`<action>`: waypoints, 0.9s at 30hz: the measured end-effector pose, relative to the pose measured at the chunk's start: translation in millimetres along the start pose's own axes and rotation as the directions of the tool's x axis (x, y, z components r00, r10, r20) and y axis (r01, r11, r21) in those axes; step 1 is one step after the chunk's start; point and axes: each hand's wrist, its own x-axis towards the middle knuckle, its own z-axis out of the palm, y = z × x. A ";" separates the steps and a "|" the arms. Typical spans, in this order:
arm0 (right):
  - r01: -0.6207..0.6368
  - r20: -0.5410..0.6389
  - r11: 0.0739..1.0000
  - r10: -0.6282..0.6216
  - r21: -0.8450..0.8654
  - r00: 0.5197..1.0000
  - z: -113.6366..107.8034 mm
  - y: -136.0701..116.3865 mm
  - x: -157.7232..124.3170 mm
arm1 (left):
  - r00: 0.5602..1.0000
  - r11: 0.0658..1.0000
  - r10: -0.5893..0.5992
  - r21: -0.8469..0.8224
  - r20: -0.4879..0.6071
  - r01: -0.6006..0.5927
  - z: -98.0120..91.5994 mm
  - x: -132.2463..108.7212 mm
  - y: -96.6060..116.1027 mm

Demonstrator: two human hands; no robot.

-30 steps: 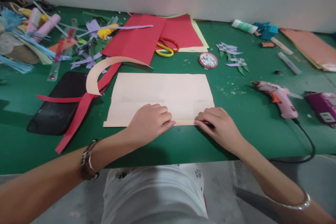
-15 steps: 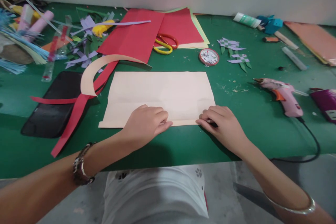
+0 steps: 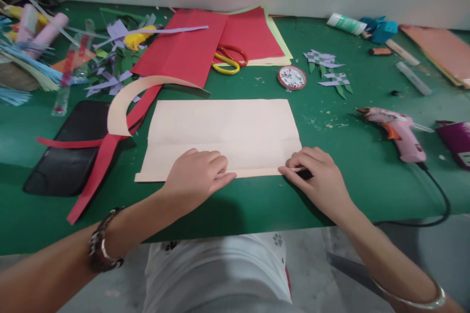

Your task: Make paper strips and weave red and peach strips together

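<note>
Nearby, scissors and glue gun, fingers of both hands tight on cream paper.

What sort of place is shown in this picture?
Probably a paper-craft workspace: a rectangular pale-peach paper sheet, large red paper sheets and a pink plastic glue gun lie on the green tabletop.

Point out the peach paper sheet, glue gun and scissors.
peach paper sheet (image 3: 220, 124): head view, middle of its upper face
glue gun (image 3: 403, 132): head view, pink body where barrel meets grip
scissors (image 3: 228, 72): head view, yellow handle loop
</note>
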 end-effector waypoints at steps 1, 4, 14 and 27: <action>-0.009 -0.010 1.000 0.009 -0.002 1.000 -0.8 1.0 -1.3 | 1.000 1.000 -0.013 -0.009 0.004 0.013 -0.5 -1.6 -0.9; -0.036 -0.042 0.999 0.035 -0.024 0.998 -3.3 4.9 -5.3 | 0.998 0.998 -0.054 -0.040 0.021 0.055 -3.0 -6.7 -4.4; -0.090 -0.061 0.993 0.085 -0.074 0.994 -4.8 9.4 -10.3 | 0.971 0.968 -0.241 -0.068 0.010 0.241 -11.3 -40.5 -29.6; -0.072 -0.084 0.994 0.065 -0.086 0.994 -3.6 10.6 -10.1 | 0.899 0.882 -0.436 -0.183 0.033 0.435 -24.4 -73.8 -43.7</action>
